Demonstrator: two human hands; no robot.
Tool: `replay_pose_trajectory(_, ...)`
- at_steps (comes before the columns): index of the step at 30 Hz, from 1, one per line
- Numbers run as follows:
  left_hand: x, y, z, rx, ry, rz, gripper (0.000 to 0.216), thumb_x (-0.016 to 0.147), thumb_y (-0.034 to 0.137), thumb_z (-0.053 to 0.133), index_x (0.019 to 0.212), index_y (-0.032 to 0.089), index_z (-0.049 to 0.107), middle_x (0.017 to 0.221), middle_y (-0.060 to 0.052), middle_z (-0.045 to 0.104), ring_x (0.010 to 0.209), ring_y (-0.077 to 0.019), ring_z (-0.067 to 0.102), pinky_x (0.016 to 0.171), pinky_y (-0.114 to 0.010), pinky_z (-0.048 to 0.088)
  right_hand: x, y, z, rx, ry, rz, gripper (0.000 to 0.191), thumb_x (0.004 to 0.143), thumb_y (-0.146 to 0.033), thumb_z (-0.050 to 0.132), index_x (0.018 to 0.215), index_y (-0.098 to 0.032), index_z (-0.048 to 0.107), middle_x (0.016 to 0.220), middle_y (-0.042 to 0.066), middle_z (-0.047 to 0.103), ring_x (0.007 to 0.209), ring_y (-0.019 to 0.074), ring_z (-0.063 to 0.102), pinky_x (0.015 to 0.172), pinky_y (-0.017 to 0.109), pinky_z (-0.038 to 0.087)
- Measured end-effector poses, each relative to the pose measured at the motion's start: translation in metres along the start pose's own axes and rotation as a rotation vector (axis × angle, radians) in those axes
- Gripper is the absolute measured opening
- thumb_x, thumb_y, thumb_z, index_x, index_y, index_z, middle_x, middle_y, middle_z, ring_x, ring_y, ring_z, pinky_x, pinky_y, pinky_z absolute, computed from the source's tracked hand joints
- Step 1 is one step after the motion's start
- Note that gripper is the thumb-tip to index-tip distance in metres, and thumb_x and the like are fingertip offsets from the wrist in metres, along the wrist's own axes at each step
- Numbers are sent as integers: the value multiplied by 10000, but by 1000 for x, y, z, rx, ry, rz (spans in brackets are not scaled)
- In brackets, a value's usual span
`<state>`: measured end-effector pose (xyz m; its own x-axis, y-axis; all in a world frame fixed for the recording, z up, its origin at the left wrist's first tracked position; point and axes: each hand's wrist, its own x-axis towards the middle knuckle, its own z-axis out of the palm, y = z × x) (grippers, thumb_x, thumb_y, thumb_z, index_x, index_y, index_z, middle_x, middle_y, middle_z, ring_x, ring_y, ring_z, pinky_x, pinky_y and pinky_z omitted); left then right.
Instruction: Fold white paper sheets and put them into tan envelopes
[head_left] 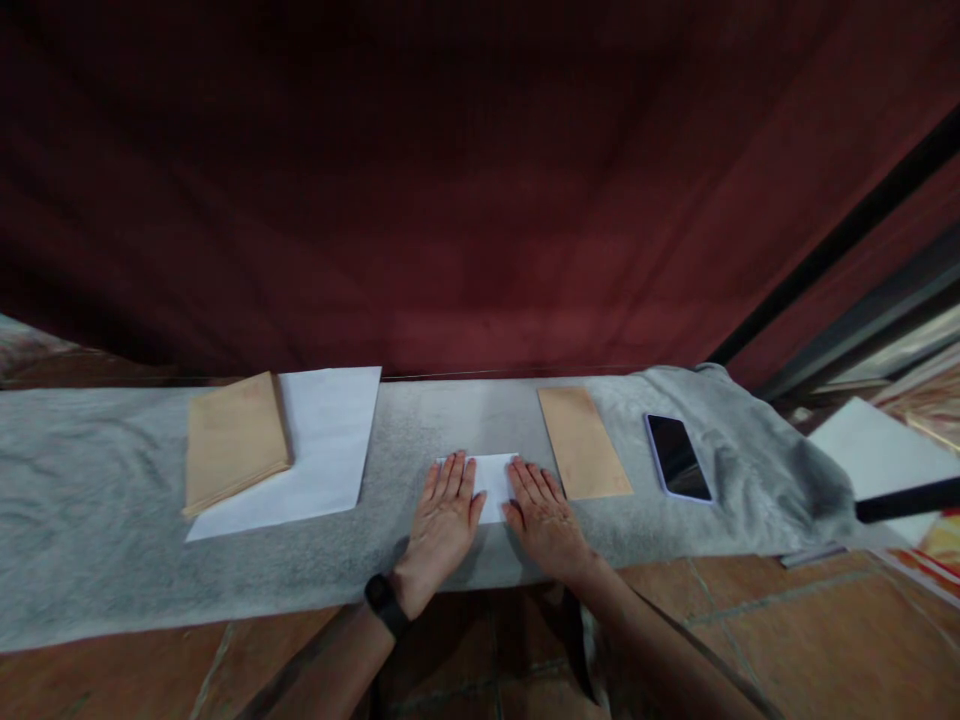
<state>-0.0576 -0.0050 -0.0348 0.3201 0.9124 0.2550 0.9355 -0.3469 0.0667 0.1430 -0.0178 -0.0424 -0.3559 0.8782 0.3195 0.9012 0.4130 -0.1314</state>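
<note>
A small white sheet of paper [493, 478], perhaps folded, lies flat on the grey cloth in front of me. My left hand [445, 512] rests palm down on its left side, fingers stretched out. On the right side my right hand [546, 520] presses flat as well, its fingers extended. Between the two hands the middle of the paper shows; its side edges are hidden under them. Just right of my right hand lies a single brown envelope [585, 443].
Grey cloth [300, 560] covers the long, narrow surface. At left, a stack of brown envelopes [234, 440] sits partly over white paper [334, 440]. A phone [679, 457] lies at right. Dark red fabric [480, 200] hangs behind; a tiled floor [795, 620] shows below.
</note>
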Motion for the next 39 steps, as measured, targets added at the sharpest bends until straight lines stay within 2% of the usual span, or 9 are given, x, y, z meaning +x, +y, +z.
replay_pose_trajectory(6, 7, 14, 0, -67, 9, 41, 562, 1040, 342, 302, 1557, 122, 307, 1607, -139, 365, 1511, -244, 288, 1230, -475, 297, -1, 0, 3, -9, 19, -8, 542, 1038, -334, 390, 1542, -138, 381, 1564, 101, 444, 1445, 239, 404, 1206, 443, 305)
replay_pose_trajectory(13, 10, 24, 5, -109, -17, 85, 534, 1046, 328, 307, 1530, 110, 361, 1611, -142, 359, 1510, -240, 290, 1222, -451, 315, -1, -1, 4, -13, 3, 1, 527, 1046, -336, 375, 1529, -127, 403, 1576, 95, 426, 1439, 241, 411, 1203, 443, 304)
replay_pose_trajectory(28, 16, 19, 8, -21, -74, 52, 550, 1051, 367, 293, 1537, 119, 366, 1625, -118, 320, 1516, -232, 273, 1241, -446, 262, -1, 0, 0, -5, 12, -1, 511, 1039, -332, 401, 1501, -120, 449, 1550, 100, 466, 1428, 240, 428, 1205, 436, 308)
replay_pose_trajectory(32, 14, 18, 6, -4, -76, 38, 562, 1047, 397, 305, 1532, 123, 380, 1626, -123, 314, 1514, -242, 278, 1239, -454, 265, 3, 6, -4, 49, -27, 23, 487, 1030, -299, 402, 1489, -154, 478, 1539, 85, 482, 1417, 238, 447, 1205, 449, 315)
replay_pose_trajectory(35, 13, 19, 5, 3, -70, 30, 565, 1040, 407, 324, 1523, 124, 397, 1620, -129, 329, 1509, -251, 290, 1235, -458, 273, 12, 5, -6, 92, -33, 72, 477, 1035, -290, 376, 1466, -133, 508, 1502, 112, 525, 1400, 243, 473, 1193, 454, 340)
replay_pose_trajectory(39, 12, 18, 6, 8, -46, 49, 538, 1031, 325, 318, 1522, 118, 393, 1612, -130, 351, 1508, -248, 294, 1233, -467, 271, 24, -7, 0, 127, 15, 40, 511, 1053, -317, 336, 1512, -115, 435, 1518, 135, 500, 1438, 238, 425, 1193, 457, 345)
